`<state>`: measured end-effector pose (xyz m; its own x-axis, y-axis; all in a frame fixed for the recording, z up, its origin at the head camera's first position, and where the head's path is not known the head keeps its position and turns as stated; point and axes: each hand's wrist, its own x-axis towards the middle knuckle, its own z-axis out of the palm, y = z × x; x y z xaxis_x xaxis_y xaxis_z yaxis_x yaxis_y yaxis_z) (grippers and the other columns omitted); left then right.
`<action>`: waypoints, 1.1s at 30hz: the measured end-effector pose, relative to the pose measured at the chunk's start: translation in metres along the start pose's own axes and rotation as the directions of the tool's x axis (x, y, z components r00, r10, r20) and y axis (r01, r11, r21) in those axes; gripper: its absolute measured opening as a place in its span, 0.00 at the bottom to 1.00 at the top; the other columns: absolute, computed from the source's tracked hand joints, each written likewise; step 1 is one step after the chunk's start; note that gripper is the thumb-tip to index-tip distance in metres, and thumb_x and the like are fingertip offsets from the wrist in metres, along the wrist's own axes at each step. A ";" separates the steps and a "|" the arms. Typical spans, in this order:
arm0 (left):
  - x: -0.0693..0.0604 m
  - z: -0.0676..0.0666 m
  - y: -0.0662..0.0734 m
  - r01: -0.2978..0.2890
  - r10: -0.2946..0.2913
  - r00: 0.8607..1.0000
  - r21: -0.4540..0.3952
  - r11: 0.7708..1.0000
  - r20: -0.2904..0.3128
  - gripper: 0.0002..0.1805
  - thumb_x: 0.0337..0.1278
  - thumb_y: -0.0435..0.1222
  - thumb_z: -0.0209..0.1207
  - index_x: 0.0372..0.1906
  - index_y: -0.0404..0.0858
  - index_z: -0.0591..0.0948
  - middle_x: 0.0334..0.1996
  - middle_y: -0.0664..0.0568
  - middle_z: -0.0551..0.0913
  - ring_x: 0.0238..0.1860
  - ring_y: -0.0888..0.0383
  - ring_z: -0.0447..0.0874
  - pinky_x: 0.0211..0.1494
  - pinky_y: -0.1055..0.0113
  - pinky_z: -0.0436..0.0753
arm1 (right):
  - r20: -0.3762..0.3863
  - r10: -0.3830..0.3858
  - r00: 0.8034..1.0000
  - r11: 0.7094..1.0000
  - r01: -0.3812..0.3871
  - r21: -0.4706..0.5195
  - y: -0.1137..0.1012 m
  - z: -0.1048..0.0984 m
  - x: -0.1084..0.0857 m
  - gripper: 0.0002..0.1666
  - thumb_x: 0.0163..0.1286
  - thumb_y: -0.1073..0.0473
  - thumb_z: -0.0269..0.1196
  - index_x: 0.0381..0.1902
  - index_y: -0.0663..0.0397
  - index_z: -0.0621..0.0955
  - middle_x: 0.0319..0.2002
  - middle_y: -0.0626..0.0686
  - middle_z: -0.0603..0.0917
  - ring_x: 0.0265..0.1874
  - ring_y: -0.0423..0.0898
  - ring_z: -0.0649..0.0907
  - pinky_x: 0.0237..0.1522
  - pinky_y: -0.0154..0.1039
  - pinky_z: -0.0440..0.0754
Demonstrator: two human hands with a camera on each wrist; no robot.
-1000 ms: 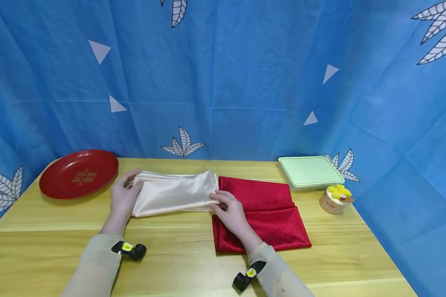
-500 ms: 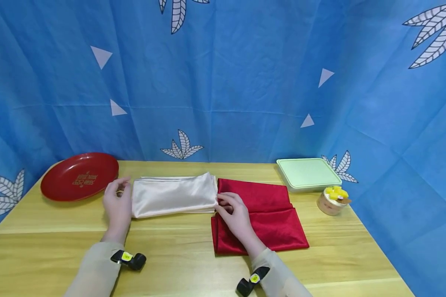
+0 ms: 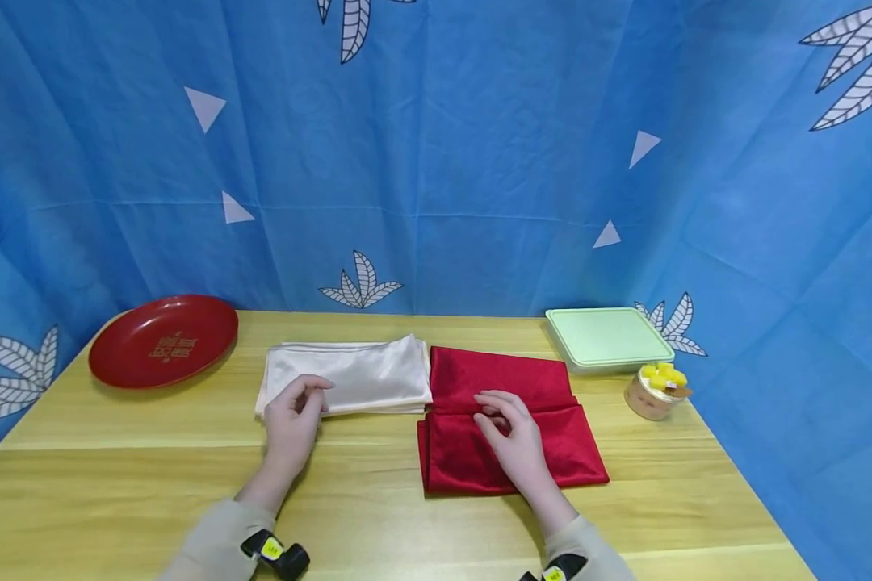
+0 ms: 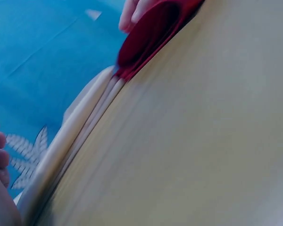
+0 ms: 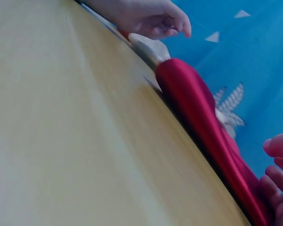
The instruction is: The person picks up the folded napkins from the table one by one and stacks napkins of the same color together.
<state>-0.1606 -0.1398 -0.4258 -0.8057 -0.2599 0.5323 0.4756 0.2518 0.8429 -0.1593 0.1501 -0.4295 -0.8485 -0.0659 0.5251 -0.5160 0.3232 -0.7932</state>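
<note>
A folded white satin cloth (image 3: pixel 366 375) lies left of a folded red cloth (image 3: pixel 509 379), their edges meeting. My left hand (image 3: pixel 293 424) hovers at the white cloth's near left part, fingers loosely bent with nothing held. Over the middle of the red cloth is my right hand (image 3: pixel 512 436), its fingers loosely curved and holding nothing. The left wrist view shows the white cloth's layered edge (image 4: pixel 70 141) beside some fingertips. In the right wrist view, the red cloth's rounded fold (image 5: pixel 193 103) stands near the right hand (image 5: pixel 280 174), with the left hand (image 5: pixel 153 19) farther off.
A red oval plate (image 3: pixel 163 343) stands at the table's back left. At the back right are a container with a pale green lid (image 3: pixel 610 336) and a small cup topped with yellow pieces (image 3: pixel 654 391). A blue patterned curtain (image 3: pixel 480 161) hangs behind the wooden table (image 3: pixel 378 500).
The left hand has left the white cloth's left end and moved right and nearer. My right hand has let go of the white cloth's right edge and moved right over the red cloth.
</note>
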 end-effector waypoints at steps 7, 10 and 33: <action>-0.020 0.024 -0.013 0.218 -0.171 0.920 -0.098 0.971 0.354 0.09 0.58 0.20 0.53 0.43 0.27 0.79 0.26 0.35 0.77 0.19 0.52 0.74 0.20 0.65 0.77 | -0.054 0.063 0.997 0.998 -0.065 -0.025 0.008 -0.033 -0.010 0.15 0.56 0.79 0.64 0.44 0.73 0.81 0.48 0.68 0.78 0.40 0.63 0.79 0.41 0.27 0.79; -0.025 0.031 -0.012 0.244 -0.162 0.865 -0.116 0.963 0.474 0.10 0.61 0.24 0.55 0.47 0.26 0.77 0.30 0.35 0.77 0.24 0.54 0.77 0.26 0.65 0.80 | -0.074 0.076 0.994 0.996 -0.079 -0.040 0.011 -0.045 -0.013 0.15 0.57 0.79 0.64 0.44 0.73 0.81 0.49 0.68 0.78 0.41 0.61 0.79 0.41 0.26 0.79; -0.039 0.056 -0.012 -0.005 -0.096 0.708 0.140 0.990 0.700 0.20 0.64 0.44 0.58 0.58 0.44 0.76 0.45 0.57 0.80 0.37 0.62 0.75 0.41 0.68 0.76 | -0.049 0.327 0.944 0.840 -0.314 -0.442 0.059 -0.117 -0.028 0.29 0.63 0.56 0.67 0.59 0.58 0.73 0.47 0.61 0.80 0.43 0.55 0.80 0.43 0.33 0.76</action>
<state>-0.1547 -0.0808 -0.4608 -0.8630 0.4442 0.2409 0.4253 0.3811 0.8209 -0.1519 0.2813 -0.4548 -0.9637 0.0898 0.2513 -0.1150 0.7098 -0.6949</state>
